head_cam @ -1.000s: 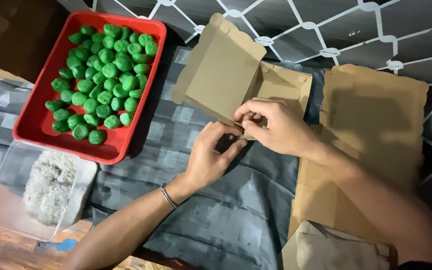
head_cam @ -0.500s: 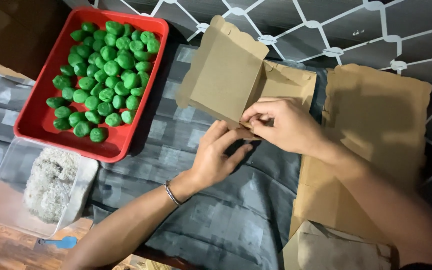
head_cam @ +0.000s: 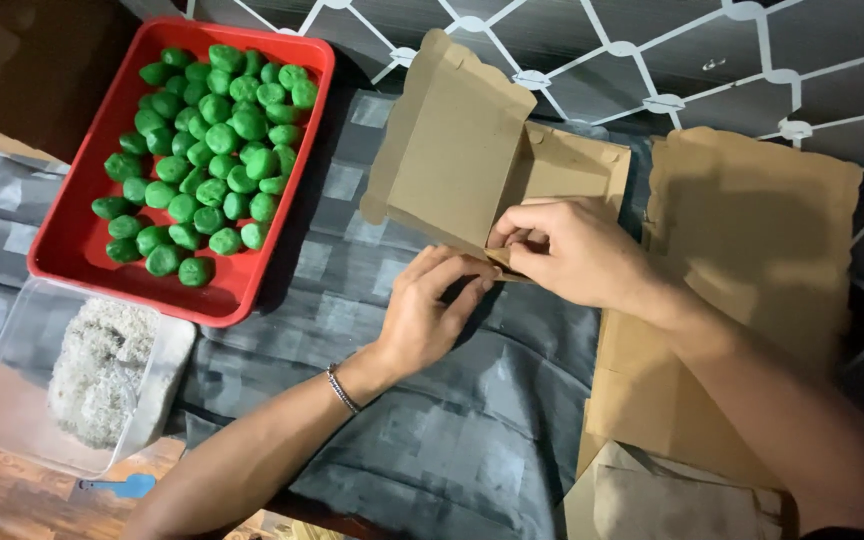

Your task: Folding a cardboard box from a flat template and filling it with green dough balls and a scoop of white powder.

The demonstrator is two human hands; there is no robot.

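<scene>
A brown cardboard box (head_cam: 472, 160) lies partly folded on the dark checked cloth, its lid flap tilted up toward the left. My right hand (head_cam: 577, 250) pinches the box's near edge with fingers curled over a flap. Just below it, my left hand (head_cam: 432, 310) presses its fingertips against the same near edge; a bracelet sits on that wrist. Both hands meet at the front corner of the box, and the flap between them is mostly hidden.
A red tray (head_cam: 77, 245) at the left holds several green balls (head_cam: 212, 150). A clear plastic container (head_cam: 12, 420) with white shreds stands below it. Flat brown cardboard sheets (head_cam: 752, 230) lie at the right, a wooden floor strip at bottom left.
The view has shifted slightly; both hands stay at the box's near edge, the left hand's fingers pushed a little further up against the flap.
</scene>
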